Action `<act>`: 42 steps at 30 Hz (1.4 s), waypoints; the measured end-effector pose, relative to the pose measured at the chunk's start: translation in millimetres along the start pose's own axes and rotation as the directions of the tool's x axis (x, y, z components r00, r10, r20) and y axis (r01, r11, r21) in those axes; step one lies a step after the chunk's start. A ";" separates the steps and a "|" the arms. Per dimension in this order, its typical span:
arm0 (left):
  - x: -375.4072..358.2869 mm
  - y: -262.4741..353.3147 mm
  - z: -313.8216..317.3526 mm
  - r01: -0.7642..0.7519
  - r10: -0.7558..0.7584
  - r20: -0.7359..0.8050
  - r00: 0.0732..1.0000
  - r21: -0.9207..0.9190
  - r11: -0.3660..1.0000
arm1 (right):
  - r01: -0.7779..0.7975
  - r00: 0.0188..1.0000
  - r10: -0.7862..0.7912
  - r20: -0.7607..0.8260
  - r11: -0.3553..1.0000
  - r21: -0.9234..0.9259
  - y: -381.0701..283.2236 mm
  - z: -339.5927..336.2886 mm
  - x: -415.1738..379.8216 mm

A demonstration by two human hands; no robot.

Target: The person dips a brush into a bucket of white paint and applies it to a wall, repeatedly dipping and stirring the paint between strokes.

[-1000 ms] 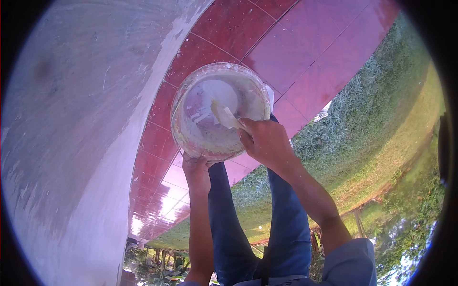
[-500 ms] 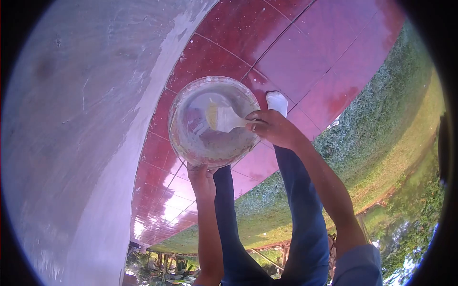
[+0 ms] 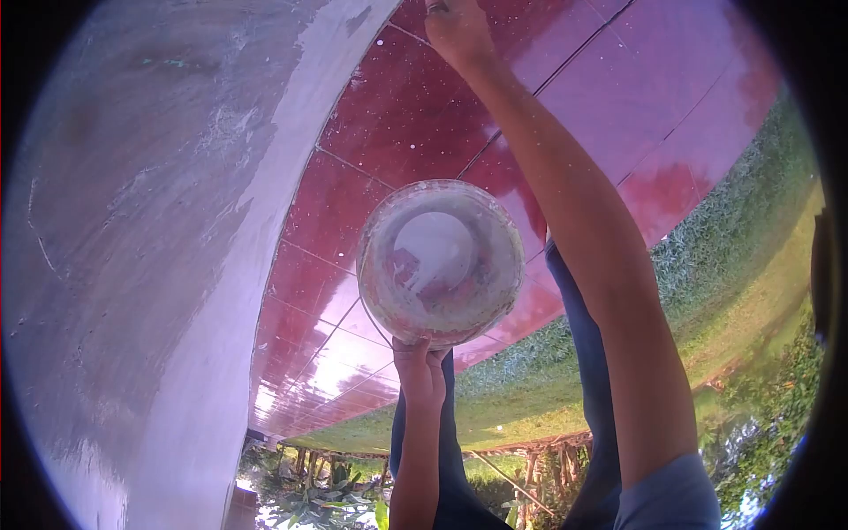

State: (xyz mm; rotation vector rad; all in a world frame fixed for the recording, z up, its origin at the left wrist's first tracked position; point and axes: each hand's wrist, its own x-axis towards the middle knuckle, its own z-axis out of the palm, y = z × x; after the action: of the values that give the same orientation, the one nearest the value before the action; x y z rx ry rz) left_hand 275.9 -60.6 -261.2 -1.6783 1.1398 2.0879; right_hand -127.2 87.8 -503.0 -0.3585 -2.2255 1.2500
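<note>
A translucent round bucket point(image 3: 503, 305) hangs at the middle of the view, with whitish liquid and smears inside. My left hand point(image 3: 420, 371) grips its lower rim, fingers closed around the edge. Far above the bucket, at the top edge of the view, my right hand point(image 3: 459, 34) is closed, its fingertips partly cut off by the frame. What it holds cannot be made out here. The brush is not visible. To the left rises a grey wall point(image 3: 132, 221) with a paler whitish band along its base.
Red glossy floor tiles point(image 3: 353, 177) with white specks lie under the bucket. Grass point(image 3: 724, 238) borders the tiles on the right. My legs in dark trousers point(image 3: 587, 353) stand below. Plants and trees point(image 3: 327, 495) show at the bottom.
My right hand has left the bucket and moved up to the top edge; the brush has gone out of sight. The bucket and my left hand have shifted right and slightly down in view.
</note>
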 end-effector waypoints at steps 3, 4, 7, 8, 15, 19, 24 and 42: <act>12.6 -12.4 -2.8 0.028 -0.027 0.020 0.999 -0.019 0.999 | -0.353 0.807 0.303 0.506 0.936 0.002 -111.9 -38.4 -65.9; 14.2 -16.1 -1.7 0.041 -0.041 0.024 0.999 0.004 0.999 | -0.349 0.732 0.314 0.605 0.935 -0.063 -123.6 -41.8 -93.5; 17.1 -27.5 -2.3 0.053 -0.053 0.006 0.999 0.038 0.998 | -0.286 0.630 0.171 0.757 0.958 0.022 -134.7 -63.4 -135.3; 19.6 -29.5 -6.3 0.084 -0.084 -0.014 0.996 0.050 0.995 | -0.111 0.461 0.082 0.884 0.993 -0.035 -134.7 -71.2 -128.2; 25.0 -27.9 -0.2 0.143 -0.133 -0.105 0.986 0.092 0.985 | 0.129 0.536 0.093 0.839 0.973 -0.191 -62.0 -87.9 76.0; 24.9 -17.5 11.1 0.177 -0.170 -0.114 0.979 0.056 0.983 | 0.006 0.768 0.076 0.636 0.992 -0.125 -10.2 -120.8 151.2; 33.7 -18.6 12.9 0.175 -0.161 -0.138 0.977 0.102 0.979 | -0.206 0.960 0.194 0.201 0.978 0.039 20.1 -99.1 147.7; 43.6 -11.7 24.2 0.213 -0.187 -0.180 0.966 0.143 0.966 | -0.718 0.644 0.679 0.353 0.695 -0.027 96.7 -49.9 34.0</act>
State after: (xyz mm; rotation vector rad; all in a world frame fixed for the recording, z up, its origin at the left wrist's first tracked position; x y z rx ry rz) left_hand 251.5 -48.5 -304.6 -1.8313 1.1002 1.7147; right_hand -129.1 190.3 -552.8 -1.1303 -2.3527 1.9607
